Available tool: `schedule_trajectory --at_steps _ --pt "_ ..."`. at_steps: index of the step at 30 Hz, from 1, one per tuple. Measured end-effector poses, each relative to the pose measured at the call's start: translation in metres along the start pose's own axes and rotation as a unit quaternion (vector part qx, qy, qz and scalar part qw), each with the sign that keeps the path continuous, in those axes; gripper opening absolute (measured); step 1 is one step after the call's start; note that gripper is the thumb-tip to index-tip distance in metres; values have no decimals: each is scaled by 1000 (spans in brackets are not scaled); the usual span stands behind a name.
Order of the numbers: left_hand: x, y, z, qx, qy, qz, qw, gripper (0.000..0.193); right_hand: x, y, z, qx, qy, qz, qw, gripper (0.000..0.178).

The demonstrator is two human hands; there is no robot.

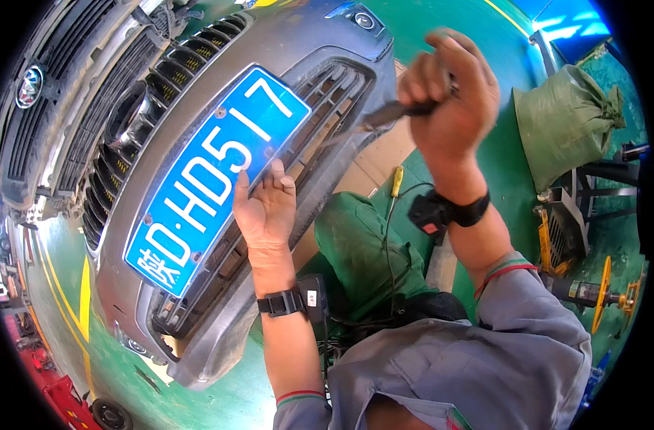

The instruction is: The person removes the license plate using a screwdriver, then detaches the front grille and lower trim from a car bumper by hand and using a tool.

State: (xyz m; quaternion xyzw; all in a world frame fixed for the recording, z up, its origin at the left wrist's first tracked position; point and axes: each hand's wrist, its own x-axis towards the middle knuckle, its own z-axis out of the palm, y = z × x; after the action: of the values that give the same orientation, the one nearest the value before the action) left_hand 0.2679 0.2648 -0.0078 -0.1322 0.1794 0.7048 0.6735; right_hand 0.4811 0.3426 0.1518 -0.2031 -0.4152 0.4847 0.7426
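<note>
Blue metal filled the middle of the view: a licence plate [216, 179] sat fixed on a grey car bumper [298, 50], running from near left up toward far right. And the left hand [266, 208] was right there, fingers spread fairly wide, fingertips pressed flat against the plate's lower right edge, holding nothing. A black wrist strap [282, 302] with a small box circled that forearm.

Over on the right, the right hand [452, 100] was up high, fist clenched tight around a dark-handled tool [395, 113], probably a screwdriver, though its shaft blurred out as it pointed left toward the bumper's lower grille [334, 86], just right of the plate. I could not tell whether the tip touched anything. Another black strap [470, 211] wrapped that wrist.

Below the hands, green trousers [363, 251] covered the person's knee, with a yellow-handled screwdriver [396, 180] lying on the floor just past it. Far right, a stuffed green sack [567, 118] rested on a metal stand. Far left, a black car grille [47, 93] showed on the vehicle itself, above the green painted floor [62, 315] with its yellow lines.
</note>
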Motion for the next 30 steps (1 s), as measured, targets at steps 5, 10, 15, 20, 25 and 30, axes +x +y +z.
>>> schedule_trajectory --at_steps 5,10,15,20,25,30 --pt "1 -1 -4 -4 -27 -9 1000 43 -14 52 41 -27 -71 -41 996 11" --pt "-1 -7 3 32 27 25 999 44 -17 80 52 -96 -81 -90 988 7" --pt "0 -5 -2 37 -4 21 999 43 -21 90 53 -109 -107 -71 986 6" --pt "0 -6 1 43 -24 25 998 42 -23 96 54 -104 -121 -64 985 5" --pt "-1 -9 3 53 -8 30 998 41 -21 99 54 -147 -151 -108 972 5" --pt "4 -6 -7 47 -14 27 998 41 -17 89 51 -188 -268 -119 937 8"
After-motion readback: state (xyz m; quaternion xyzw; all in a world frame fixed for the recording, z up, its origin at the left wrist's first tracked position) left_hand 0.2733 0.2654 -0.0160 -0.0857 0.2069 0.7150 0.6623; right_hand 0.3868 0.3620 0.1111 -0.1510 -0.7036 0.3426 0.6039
